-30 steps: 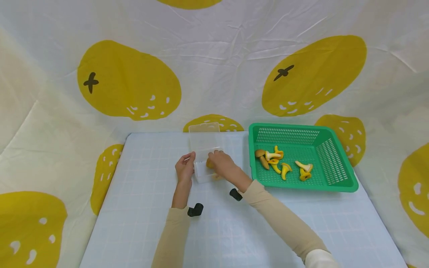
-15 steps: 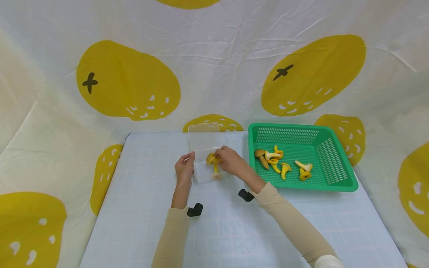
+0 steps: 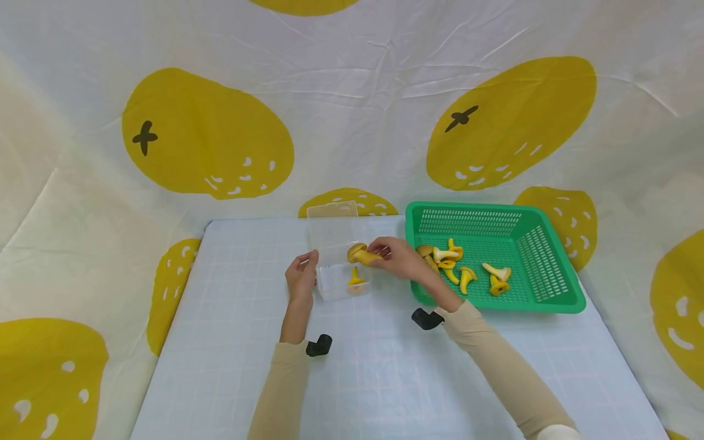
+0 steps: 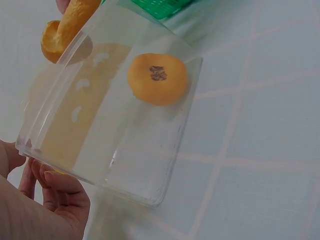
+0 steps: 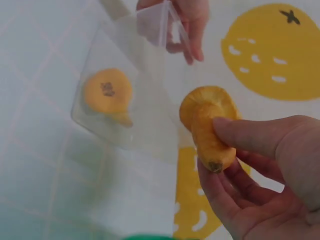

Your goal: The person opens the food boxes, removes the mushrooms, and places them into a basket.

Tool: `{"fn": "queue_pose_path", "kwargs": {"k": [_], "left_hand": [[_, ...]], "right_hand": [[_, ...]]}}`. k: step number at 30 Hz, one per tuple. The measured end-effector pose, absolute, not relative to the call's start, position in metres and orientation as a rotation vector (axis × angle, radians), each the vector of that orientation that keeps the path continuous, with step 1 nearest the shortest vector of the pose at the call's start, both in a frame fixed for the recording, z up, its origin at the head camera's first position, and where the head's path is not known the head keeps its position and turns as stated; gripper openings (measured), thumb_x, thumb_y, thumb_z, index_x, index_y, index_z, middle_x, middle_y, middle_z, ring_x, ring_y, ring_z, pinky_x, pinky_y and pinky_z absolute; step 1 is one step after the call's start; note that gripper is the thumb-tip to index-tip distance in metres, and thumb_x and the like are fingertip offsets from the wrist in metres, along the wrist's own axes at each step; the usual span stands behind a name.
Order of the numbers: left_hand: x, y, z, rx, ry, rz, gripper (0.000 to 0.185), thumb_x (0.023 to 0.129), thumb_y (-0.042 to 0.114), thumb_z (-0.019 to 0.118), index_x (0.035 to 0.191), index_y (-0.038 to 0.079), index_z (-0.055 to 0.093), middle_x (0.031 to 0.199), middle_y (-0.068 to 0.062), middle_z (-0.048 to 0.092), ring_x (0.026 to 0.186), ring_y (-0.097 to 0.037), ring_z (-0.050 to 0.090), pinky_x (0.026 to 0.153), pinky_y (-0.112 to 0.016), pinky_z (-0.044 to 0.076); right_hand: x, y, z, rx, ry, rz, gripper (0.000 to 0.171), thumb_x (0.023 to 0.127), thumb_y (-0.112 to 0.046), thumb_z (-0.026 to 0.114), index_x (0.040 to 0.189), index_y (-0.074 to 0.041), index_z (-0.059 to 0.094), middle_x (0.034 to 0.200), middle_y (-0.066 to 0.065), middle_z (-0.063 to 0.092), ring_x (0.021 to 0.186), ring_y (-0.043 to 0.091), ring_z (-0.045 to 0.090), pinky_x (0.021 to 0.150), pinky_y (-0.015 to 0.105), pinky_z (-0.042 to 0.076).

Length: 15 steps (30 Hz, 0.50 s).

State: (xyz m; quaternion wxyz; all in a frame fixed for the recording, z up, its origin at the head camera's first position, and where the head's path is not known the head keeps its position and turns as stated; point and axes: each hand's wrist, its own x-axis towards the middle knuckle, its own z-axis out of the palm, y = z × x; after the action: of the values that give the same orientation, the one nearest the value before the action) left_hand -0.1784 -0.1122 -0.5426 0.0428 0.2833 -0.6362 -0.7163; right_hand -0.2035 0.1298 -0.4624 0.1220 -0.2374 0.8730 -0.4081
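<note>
A clear plastic box (image 3: 332, 285) with its lid (image 3: 330, 229) raised stands on the table. Inside it, near the right end, lies a yellow mushroom (image 3: 355, 278), whose round cap (image 4: 157, 82) shows through the plastic in the left wrist view. My left hand (image 3: 300, 278) grips the box's left edge, its fingers bent at the corner in the left wrist view. Above the right side of the box, my right hand (image 3: 397, 256) pinches a brownish-yellow mushroom (image 5: 212, 130) by its stem between thumb and fingers, with the cap pointing left in the head view.
To the right is a green plastic basket (image 3: 528, 304) with several yellow, pale and brown mushrooms (image 3: 448, 263) on its floor. A light checked cloth (image 3: 352, 379) covers the table. Behind hangs a white curtain (image 3: 352, 122) printed with large yellow fruit shapes.
My right hand has drawn back up and to the right from the box with the brownish-yellow mushroom, uncovering the yellow one inside. My left hand has stayed at the box's edge.
</note>
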Motion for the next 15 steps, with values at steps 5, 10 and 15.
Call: {"fn": "queue_pose_path", "kwargs": {"k": [5, 10, 15], "left_hand": [[-0.178, -0.112, -0.542, 0.867, -1.952, -2.192, 0.034, 0.095, 0.037, 0.075, 0.115, 0.01, 0.071, 0.088, 0.0, 0.06, 0.066, -0.009, 0.047, 0.054, -0.02, 0.04], [-0.178, -0.112, -0.542, 0.882, -1.974, -2.183, 0.032, 0.096, 0.038, 0.074, 0.116, 0.012, 0.071, 0.092, -0.002, 0.06, 0.068, -0.01, 0.048, 0.055, -0.021, 0.04], [-0.179, -0.111, -0.542, 0.883, -1.97, -2.184, 0.033, 0.097, 0.037, 0.073, 0.116, 0.011, 0.071, 0.093, -0.004, 0.06, 0.069, -0.011, 0.048, 0.056, -0.021, 0.04]], "right_hand": [[-0.205, 0.147, -0.464, -0.598, 2.543, -1.29, 0.025, 0.096, -0.008, 0.073, 0.118, 0.001, 0.068, 0.114, 0.016, 0.068, 0.104, 0.031, 0.065, 0.093, 0.042, 0.054], [-0.204, 0.166, -0.462, -0.518, 2.503, -1.409, 0.031, 0.097, -0.011, 0.072, 0.124, 0.003, 0.066, 0.121, 0.02, 0.066, 0.11, 0.035, 0.064, 0.094, 0.042, 0.054], [-0.204, 0.188, -0.463, -0.43, 2.422, -1.545, 0.035, 0.098, -0.014, 0.072, 0.128, 0.002, 0.064, 0.126, 0.02, 0.064, 0.114, 0.034, 0.063, 0.091, 0.033, 0.055]]}}
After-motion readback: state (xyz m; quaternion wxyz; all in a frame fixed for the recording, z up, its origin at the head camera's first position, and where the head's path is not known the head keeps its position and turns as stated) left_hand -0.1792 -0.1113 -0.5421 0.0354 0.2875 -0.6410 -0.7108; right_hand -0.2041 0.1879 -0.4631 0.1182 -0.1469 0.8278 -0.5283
